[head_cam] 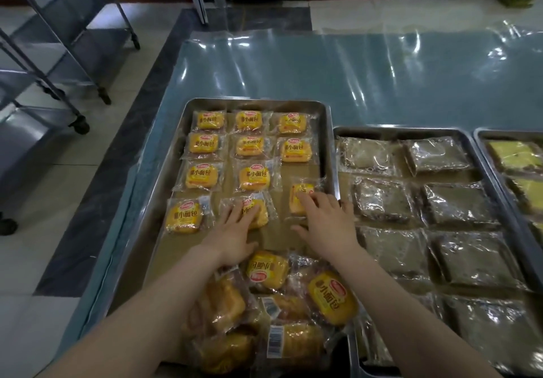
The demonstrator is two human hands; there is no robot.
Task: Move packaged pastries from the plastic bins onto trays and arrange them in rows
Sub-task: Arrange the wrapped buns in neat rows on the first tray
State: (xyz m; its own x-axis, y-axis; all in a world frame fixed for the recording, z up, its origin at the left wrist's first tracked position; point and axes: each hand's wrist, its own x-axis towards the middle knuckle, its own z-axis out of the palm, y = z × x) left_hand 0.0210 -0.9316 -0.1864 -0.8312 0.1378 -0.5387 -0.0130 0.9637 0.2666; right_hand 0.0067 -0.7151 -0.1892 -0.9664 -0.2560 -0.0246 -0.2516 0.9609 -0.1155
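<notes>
1. Head view: a steel tray [258,102] at the table's left holds yellow wrapped small breads [204,144] laid in rows of three, with a loose pile [273,304] of the same packets at its near end.
2. Just beside it, a second tray [396,128] holds brown pastries [382,201] in clear wrap. A third tray [505,132] at the right edge holds yellow cakes [517,154].
3. A clear plastic sheet [352,69] covers the table, and wheeled steel racks [58,54] stand on the floor at left.
4. The left hand [235,230] lies flat, fingers straight and slightly spread, on a middle packet [260,216] in the fourth row. The right hand [326,219] likewise presses a right packet [296,201] near the tray's right wall.
</notes>
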